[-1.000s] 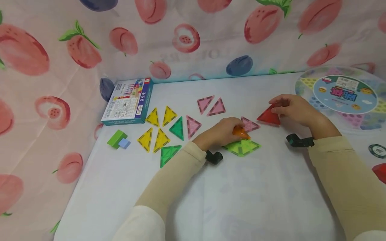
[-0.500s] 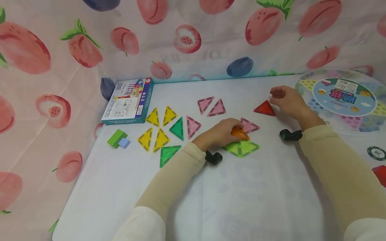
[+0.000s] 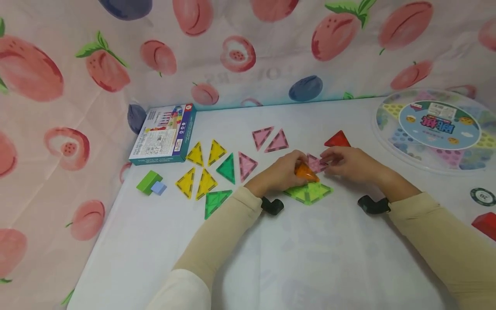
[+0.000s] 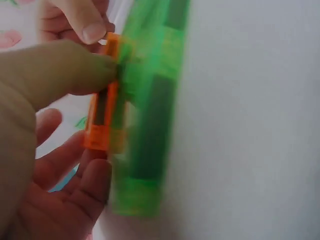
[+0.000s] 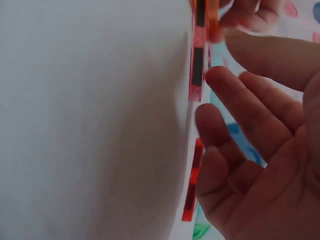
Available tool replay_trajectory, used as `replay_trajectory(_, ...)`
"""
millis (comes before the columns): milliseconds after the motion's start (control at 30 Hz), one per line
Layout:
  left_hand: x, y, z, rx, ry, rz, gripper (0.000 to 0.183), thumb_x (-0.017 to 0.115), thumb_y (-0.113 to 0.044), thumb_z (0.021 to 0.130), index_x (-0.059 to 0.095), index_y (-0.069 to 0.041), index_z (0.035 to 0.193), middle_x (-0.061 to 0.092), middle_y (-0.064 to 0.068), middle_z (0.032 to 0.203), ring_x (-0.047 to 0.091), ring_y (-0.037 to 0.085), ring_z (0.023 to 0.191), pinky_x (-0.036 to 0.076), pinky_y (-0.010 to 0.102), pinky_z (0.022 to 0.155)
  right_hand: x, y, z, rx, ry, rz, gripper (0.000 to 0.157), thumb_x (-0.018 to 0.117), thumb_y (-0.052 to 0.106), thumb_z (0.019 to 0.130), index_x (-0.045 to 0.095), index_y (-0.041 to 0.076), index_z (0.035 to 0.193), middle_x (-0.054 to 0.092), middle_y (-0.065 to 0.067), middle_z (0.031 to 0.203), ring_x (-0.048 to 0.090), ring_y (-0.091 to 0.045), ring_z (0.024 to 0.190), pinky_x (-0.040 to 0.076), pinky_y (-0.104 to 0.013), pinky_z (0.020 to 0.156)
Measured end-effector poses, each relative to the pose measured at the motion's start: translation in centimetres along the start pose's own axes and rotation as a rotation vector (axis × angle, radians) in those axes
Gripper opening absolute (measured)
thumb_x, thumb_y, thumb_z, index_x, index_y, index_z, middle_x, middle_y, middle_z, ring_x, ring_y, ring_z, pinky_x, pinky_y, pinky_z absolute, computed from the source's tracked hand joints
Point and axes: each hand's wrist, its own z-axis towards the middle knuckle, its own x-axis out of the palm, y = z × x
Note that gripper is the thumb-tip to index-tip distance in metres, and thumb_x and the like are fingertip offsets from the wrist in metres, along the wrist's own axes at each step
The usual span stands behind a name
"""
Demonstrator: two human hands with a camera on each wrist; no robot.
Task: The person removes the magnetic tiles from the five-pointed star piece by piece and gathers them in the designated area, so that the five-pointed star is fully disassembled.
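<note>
My left hand (image 3: 276,173) pinches an orange triangular magnetic tile (image 3: 306,173) between thumb and fingers. In the left wrist view the orange tile (image 4: 100,117) stands edge-on beside a blurred green tile (image 4: 150,115). In the head view it overlaps the far side of two light green tiles (image 3: 308,194) laid together. My right hand (image 3: 354,165) has come in from the right, its thumb tip close to the orange tile and its fingers loosely spread by a pink triangular tile (image 5: 197,70). Just behind that hand lies a red triangular tile (image 3: 338,139).
Yellow tiles (image 3: 195,153), green tiles (image 3: 226,168) and more pink tiles (image 3: 247,166) lie to the left. A boxed set (image 3: 159,133) and small blocks (image 3: 149,182) are farther left. At right are a round game package (image 3: 391,148), a chip (image 3: 482,196) and a red block (image 3: 486,224).
My right hand let go of the red tile, which stays on the table, then moved left and nearer to the orange tile. My left hand keeps its hold almost in place.
</note>
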Motion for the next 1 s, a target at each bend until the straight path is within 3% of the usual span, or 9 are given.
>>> replay_trajectory(233, 0.4, 0.2, -0.2, 0.026, -0.049, 0.022, 0.050, 0.071, -0.028, 0.075, 0.041, -0.011, 0.111, 0.045, -0.003, 0.099, 0.045, 0.009, 0.087, 0.040, 0.014, 0.073, 1.2, 1.1, -0.6, -0.041, 0.018, -0.072, 0.049, 0.073, 0.030, 0.074, 0.055, 0.013, 0.116, 0.059, -0.002, 0.109, 0.051, -0.022, 0.099, 0.041, -0.043, 0.085)
replay_trajectory(367, 0.1, -0.4, -0.6, 0.033, -0.067, 0.115, 0.049, 0.071, -0.028, 0.076, 0.040, -0.011, 0.111, 0.042, -0.001, 0.104, 0.044, 0.009, 0.087, 0.041, 0.014, 0.073, 1.5, 1.8, -0.7, -0.063, 0.013, -0.146, 0.057, 0.075, 0.031, 0.072, 0.051, 0.010, 0.120, 0.058, -0.005, 0.112, 0.050, -0.025, 0.103, 0.039, -0.045, 0.087)
replay_trajectory(500, -0.7, -0.7, -1.3, -0.009, -0.070, 0.175, 0.050, 0.069, -0.030, 0.077, 0.039, -0.012, 0.114, 0.042, -0.001, 0.105, 0.045, 0.010, 0.086, 0.042, 0.016, 0.072, 1.4, 2.2, -0.8, -0.031, 0.022, -0.202, 0.061, 0.076, 0.032, 0.070, 0.051, 0.010, 0.121, 0.057, -0.006, 0.112, 0.048, -0.027, 0.105, 0.038, -0.047, 0.088)
replay_trajectory(633, -2.0, 0.2, -1.9, -0.065, -0.112, 0.174, 0.049, 0.069, -0.029, 0.077, 0.041, -0.013, 0.114, 0.046, -0.004, 0.098, 0.046, 0.010, 0.083, 0.042, 0.019, 0.071, 1.4, 2.4, -0.9, 0.006, 0.043, -0.216, 0.062, 0.076, 0.033, 0.070, 0.050, 0.012, 0.123, 0.055, -0.008, 0.114, 0.045, -0.028, 0.106, 0.037, -0.048, 0.088)
replay_trajectory(833, -3.9, 1.4, -2.4, -0.095, -0.163, 0.287, 0.055, 0.070, -0.037, 0.074, 0.046, -0.012, 0.118, 0.051, -0.001, 0.103, 0.042, 0.014, 0.088, 0.041, 0.025, 0.073, 1.5, 2.3, -1.0, 0.033, 0.056, -0.203, 0.063, 0.074, 0.032, 0.072, 0.047, 0.013, 0.125, 0.053, -0.010, 0.117, 0.044, -0.028, 0.107, 0.037, -0.048, 0.089)
replay_trajectory(900, -4.0, 1.4, -2.7, -0.092, -0.167, 0.294, 0.053, 0.070, -0.037, 0.075, 0.049, -0.012, 0.117, 0.051, 0.001, 0.106, 0.041, 0.015, 0.090, 0.040, 0.025, 0.074, 1.6, 2.3, -1.1, 0.041, 0.057, -0.192, 0.062, 0.074, 0.031, 0.072, 0.047, 0.013, 0.125, 0.053, -0.008, 0.117, 0.044, -0.028, 0.108, 0.037, -0.048, 0.088)
replay_trajectory(1000, -3.5, 1.0, -3.4, -0.036, -0.147, 0.278, 0.048, 0.070, -0.035, 0.076, 0.052, -0.011, 0.113, 0.052, 0.001, 0.106, 0.042, 0.014, 0.092, 0.040, 0.025, 0.077, 1.6, 2.3, -1.1, 0.043, 0.056, -0.184, 0.060, 0.072, 0.031, 0.074, 0.047, 0.014, 0.126, 0.053, -0.006, 0.116, 0.044, -0.027, 0.107, 0.038, -0.047, 0.088)
